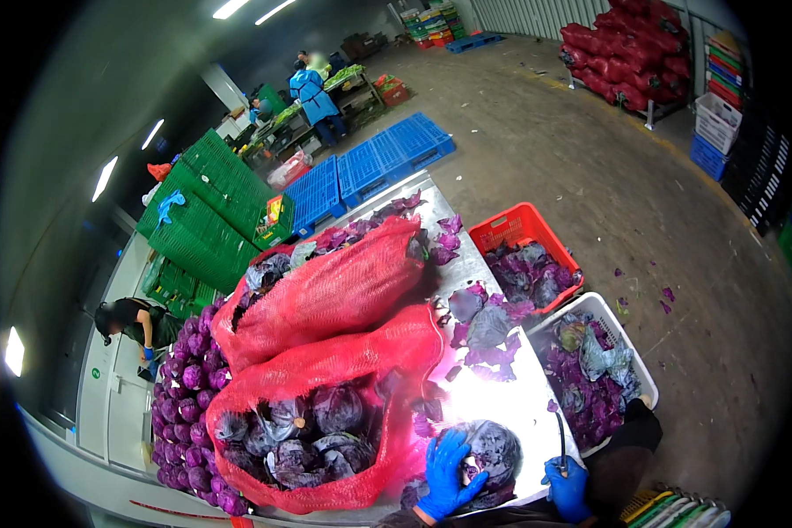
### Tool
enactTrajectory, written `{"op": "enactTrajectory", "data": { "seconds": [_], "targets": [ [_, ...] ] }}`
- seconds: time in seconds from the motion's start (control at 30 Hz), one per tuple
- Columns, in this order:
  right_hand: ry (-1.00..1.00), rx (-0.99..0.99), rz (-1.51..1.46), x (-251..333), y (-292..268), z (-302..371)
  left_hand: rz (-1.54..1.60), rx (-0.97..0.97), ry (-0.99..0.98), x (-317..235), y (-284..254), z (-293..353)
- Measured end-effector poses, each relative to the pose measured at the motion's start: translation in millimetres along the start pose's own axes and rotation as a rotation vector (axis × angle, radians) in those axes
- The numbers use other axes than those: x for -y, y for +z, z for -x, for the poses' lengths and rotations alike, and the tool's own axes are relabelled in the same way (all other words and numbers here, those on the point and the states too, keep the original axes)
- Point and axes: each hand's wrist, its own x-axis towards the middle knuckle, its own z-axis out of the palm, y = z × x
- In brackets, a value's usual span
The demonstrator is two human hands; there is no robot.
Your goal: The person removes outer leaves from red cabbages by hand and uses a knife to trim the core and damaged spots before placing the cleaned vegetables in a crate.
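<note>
Left glove: in the head view, my left hand (449, 471) was spread, thumb apart, resting against the cabbage without wrapping it.
Cabbage: the purple cabbage (496, 451) sat on the table (534, 431), just right of that palm.
Right glove: my right hand (570, 488) was closed round a thin dark tool (562, 437), well apart from the cabbage.
Red sack: the open net sack (405, 343) lay beyond my left hand.
Steadying: I judged firm palm pressure best, thumb tucked clear of the tool's path.
</note>
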Motion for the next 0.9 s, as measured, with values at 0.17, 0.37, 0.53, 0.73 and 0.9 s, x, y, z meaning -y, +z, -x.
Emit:
{"op": "enactTrajectory", "data": {
  "seconds": [0.17,0.37,0.53,0.73,0.9],
  "targets": [
    [-0.019,0.003,0.005,-0.7,2.3,-2.0,-0.017,0.038,-0.004,2.3,-0.8,1.2],
    [0.033,0.009,0.033,19.1,7.1,-1.7,-0.047,0.069,0.005,6.8,-1.5,-2.4],
    [0.041,0.004,0.022,-5.0,-1.5,-13.1,0.000,0.021,0.024,8.8,2.3,-0.9],
    [0.031,0.013,0.044,-15.4,-6.5,-19.2,0.018,0.002,0.033,6.9,1.0,-2.1],
    [0.002,-0.002,0.054,-37.8,-11.7,-33.9,-0.016,0.006,0.025,5.0,1.1,-0.4]
  ]
}}
